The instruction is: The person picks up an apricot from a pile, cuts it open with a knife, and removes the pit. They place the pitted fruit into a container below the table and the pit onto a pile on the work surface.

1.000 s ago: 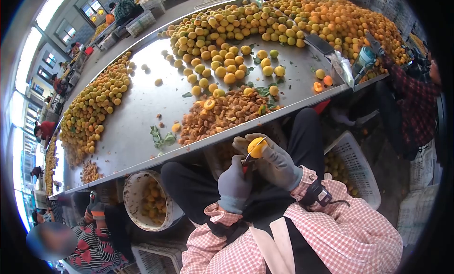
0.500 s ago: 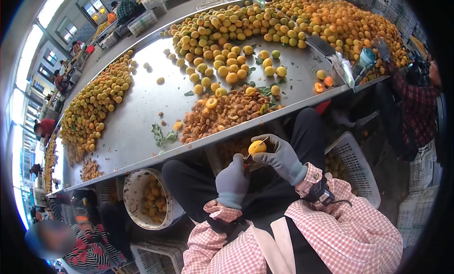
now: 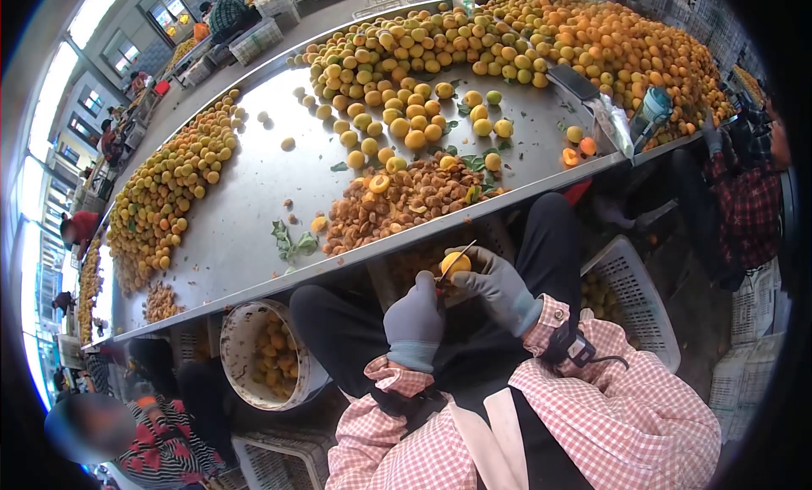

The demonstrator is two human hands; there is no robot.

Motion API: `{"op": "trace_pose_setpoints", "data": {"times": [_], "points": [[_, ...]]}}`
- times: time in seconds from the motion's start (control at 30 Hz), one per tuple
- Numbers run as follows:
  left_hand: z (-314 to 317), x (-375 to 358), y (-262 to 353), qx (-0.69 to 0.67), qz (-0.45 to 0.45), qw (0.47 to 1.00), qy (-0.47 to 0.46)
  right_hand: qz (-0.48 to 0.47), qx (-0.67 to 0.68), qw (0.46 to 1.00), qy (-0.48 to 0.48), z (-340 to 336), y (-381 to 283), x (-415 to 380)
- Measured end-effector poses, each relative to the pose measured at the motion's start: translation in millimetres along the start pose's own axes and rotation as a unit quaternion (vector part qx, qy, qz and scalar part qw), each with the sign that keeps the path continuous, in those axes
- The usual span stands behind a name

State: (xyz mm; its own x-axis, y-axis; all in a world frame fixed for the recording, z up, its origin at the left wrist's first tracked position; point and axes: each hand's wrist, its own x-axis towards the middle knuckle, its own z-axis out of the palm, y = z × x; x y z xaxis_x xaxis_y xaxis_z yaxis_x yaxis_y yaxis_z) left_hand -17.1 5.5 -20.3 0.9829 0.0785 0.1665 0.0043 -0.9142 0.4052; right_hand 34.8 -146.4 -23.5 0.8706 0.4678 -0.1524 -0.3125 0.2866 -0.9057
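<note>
1. Across a long, tilted-looking metal table (image 3: 262, 186): yellow and orange fruit in a big heap (image 3: 406, 42) at the far edge, with a second pile (image 3: 161, 202) toward the left end.
2. On the near side of that metal top: a mound of brown pits (image 3: 406, 198), with loose fruit just behind and green leaves (image 3: 292, 243) to the left.
3. Toward the right end: a dark flat object (image 3: 573, 81) and a blue-topped bottle (image 3: 654, 109), both near the orange part of the heap.
4. Below the table edge, over the lap: a yellow fruit (image 3: 458, 265), apart from the metal top and between both gray-gloved hands.
5. In the left hand (image 3: 414, 321): a small knife (image 3: 466, 251), gripped with fingers closed around the handle. Blade slanting up across the fruit, tip poking out past it. Too small to tell how deep any cut goes.
6. In the right hand (image 3: 501, 294): the same fruit, pinched between thumb and fingers.
7. Left of the knees: a stained white bucket (image 3: 233, 363) with fruit inside. To the right: a pale plastic crate (image 3: 639, 300), also with fruit in it.
8. Beyond, at the right: a co-worker in red plaid (image 3: 751, 207). At the lower left: another co-worker in a patterned top (image 3: 165, 443).
</note>
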Motion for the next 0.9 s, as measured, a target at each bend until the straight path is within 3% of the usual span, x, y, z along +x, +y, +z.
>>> {"op": "trace_pose_setpoints", "data": {"times": [0.07,0.2,0.3,0.5,0.6,0.67,0.7,0.77,0.9], "points": [[-2.8,0.8,3.5,-0.002,-0.010,1.000,0.000,0.079,0.221,0.971,-0.038,4.5,3.7,-3.0],[-8.6,1.4,6.8,0.003,-0.021,1.000,0.003,0.035,0.224,0.973,-0.045,17.1,-3.6,-5.2],[-7.1,0.8,4.7,0.002,-0.008,1.000,0.021,0.004,0.112,0.994,-0.018,20.7,-6.8,-5.5],[-1.1,2.8,1.2,0.028,-0.015,0.999,0.011,0.034,0.242,0.970,0.006,18.0,10.3,-0.7],[0.6,-1.5,-1.7,0.041,0.006,0.999,0.015,0.026,0.122,0.991,-0.050,1.8,14.5,1.3],[-0.7,-0.8,2.1,0.030,0.002,1.000,0.009,-0.031,-0.014,0.999,0.022,8.5,4.3,-2.5],[-1.1,-0.2,3.0,0.029,0.003,1.000,0.010,-0.031,-0.015,0.999,0.023,9.6,3.7,-2.5],[-1.2,-0.1,4.0,0.036,-0.002,0.999,0.008,0.036,0.124,0.991,0.026,11.0,3.9,-3.1],[2.6,-1.5,-1.0,0.034,-0.002,0.999,0.015,0.043,0.180,0.983,0.011,10.0,13.8,-0.5]]}}
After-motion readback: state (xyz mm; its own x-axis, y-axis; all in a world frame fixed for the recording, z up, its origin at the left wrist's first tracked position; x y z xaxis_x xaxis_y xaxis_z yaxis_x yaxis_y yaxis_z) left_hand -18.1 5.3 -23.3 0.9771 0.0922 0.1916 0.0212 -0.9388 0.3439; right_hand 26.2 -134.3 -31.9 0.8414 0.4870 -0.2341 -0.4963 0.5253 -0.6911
